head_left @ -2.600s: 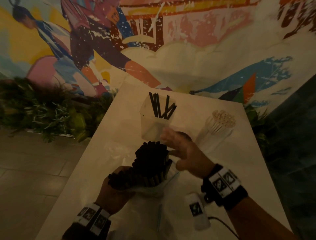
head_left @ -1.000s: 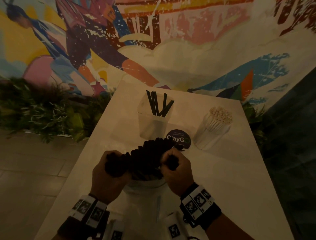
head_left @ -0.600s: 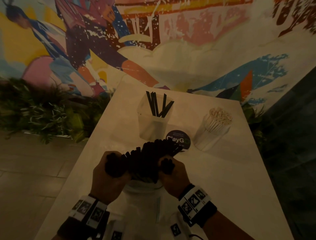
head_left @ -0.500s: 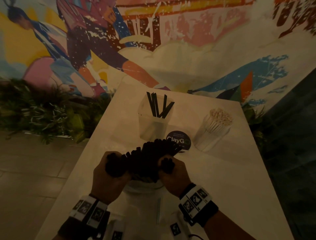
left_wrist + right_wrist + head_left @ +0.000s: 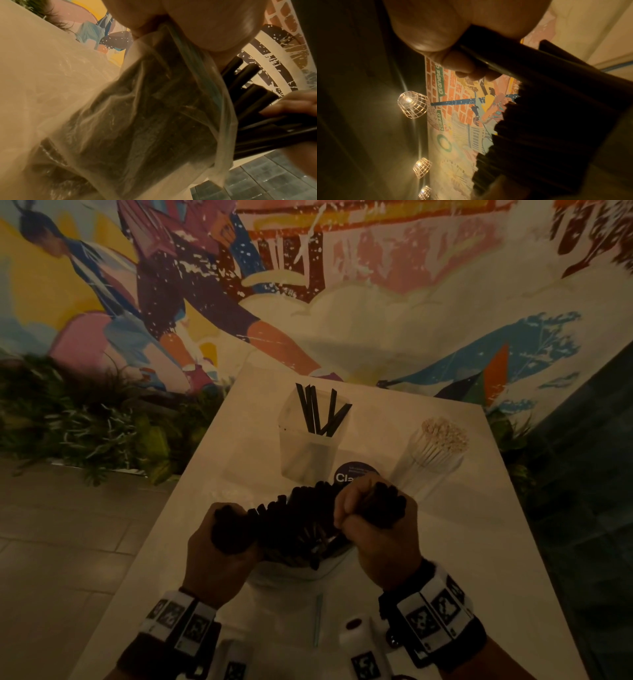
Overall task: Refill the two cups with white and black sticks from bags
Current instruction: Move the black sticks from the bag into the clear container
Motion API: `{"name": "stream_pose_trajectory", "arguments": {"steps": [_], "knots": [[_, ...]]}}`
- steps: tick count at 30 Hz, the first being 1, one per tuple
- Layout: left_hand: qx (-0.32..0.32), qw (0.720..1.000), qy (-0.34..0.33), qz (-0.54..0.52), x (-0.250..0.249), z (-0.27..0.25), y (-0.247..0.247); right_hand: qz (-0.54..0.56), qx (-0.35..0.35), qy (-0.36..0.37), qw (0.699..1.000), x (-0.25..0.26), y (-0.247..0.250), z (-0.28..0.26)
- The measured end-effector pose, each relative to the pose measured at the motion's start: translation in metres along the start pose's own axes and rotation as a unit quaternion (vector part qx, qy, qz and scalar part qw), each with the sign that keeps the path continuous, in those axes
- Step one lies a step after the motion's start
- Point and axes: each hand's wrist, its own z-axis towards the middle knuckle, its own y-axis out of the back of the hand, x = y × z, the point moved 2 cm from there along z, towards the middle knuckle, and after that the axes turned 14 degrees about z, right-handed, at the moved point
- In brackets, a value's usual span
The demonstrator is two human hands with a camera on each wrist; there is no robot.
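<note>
A clear plastic bag (image 5: 308, 601) of black sticks (image 5: 294, 525) stands on the white table (image 5: 479, 559) in front of me. My left hand (image 5: 219, 556) grips the bag's mouth together with a clump of stick ends. My right hand (image 5: 371, 529) is curled round a separate bunch of black sticks, drawn off to the right of the fan. In the left wrist view the bag (image 5: 137, 121) wraps the sticks (image 5: 248, 94). In the right wrist view my fingers (image 5: 428, 29) clamp the sticks (image 5: 556, 108). Farther back stand a clear cup (image 5: 313, 446) with a few black sticks and a cup (image 5: 433, 457) packed with white sticks.
A round dark sticker (image 5: 351, 472) lies on the table between the two cups. Plants (image 5: 85, 422) line the floor to the left. A painted mural wall (image 5: 376, 302) rises behind the table. The table's right edge drops off to dark floor.
My right hand came down from open above the bag and closed on a bunch of black sticks. In the last half second it has pulled that bunch up and to the right.
</note>
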Motion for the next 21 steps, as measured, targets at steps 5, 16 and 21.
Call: {"name": "stream_pose_trajectory", "arguments": {"steps": [5, 16, 21], "knots": [[0.0, 0.999, 0.003, -0.051, 0.004, 0.0, -0.002, 0.048, 0.029, 0.01, 0.998, 0.033, -0.01, 0.013], [-0.005, 0.999, -0.017, -0.038, 0.005, -0.001, 0.0, 0.122, 0.045, 0.224, 0.966, 0.125, -0.011, 0.087], [-0.003, 0.999, -0.013, -0.046, 0.013, -0.001, 0.0, 0.077, -0.007, 0.196, 0.977, 0.094, -0.006, 0.14]]}}
